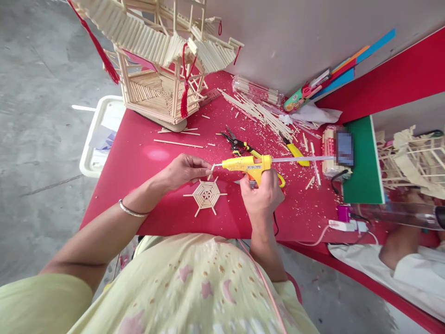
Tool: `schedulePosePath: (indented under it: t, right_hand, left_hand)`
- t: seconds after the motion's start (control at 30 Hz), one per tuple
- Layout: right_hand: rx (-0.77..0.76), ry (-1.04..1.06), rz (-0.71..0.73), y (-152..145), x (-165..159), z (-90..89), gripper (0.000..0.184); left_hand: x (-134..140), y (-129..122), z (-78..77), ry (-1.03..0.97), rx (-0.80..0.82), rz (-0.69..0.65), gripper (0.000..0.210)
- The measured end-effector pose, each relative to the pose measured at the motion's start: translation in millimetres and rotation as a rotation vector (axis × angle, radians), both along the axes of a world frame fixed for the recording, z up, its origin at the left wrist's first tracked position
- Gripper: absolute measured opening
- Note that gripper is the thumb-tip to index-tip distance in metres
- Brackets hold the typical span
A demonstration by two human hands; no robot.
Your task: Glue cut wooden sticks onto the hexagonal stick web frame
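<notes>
My right hand is wrapped round the handle of a yellow hot glue gun, with a long clear glue stick sticking out of its back. The gun's nozzle points left and meets, or nearly meets, a short wooden stick. Between the thumb and fingers of my left hand that short stick is pinched. Just below it, a small hexagonal web of wooden sticks lies flat on the red table, its spokes reaching past the rim.
A wooden-stick pavilion with red tassels stands at back left. Pliers, a yellow utility knife and loose sticks lie behind the gun. A power strip is at right, near another person's arm.
</notes>
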State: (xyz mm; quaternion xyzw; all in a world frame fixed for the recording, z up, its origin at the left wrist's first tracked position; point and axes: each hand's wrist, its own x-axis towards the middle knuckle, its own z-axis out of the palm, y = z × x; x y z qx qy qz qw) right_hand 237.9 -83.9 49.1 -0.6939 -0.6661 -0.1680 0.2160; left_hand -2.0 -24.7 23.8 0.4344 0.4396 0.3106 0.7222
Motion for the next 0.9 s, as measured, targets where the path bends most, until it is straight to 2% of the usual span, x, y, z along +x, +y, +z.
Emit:
schedulePosePath:
  t: [0.5,0.77,0.9]
  right_hand:
    - [0.024,-0.014,0.003,1,1,-5.2,0.016]
    - [0.064,-0.012,0.071,-4,-1,-5.7,0.016]
    - [0.067,-0.010,0.087,-8,-3,-8.6,0.013]
  left_hand:
    - [-1,0,-4.1,-0.002,0.003,0.007,0.032]
    - [-2,4,-13.5,-0.152,-0.160,0.123,0.033]
    - [-4,5,-12.0,-0.216,-0.229,0.146,0.036]
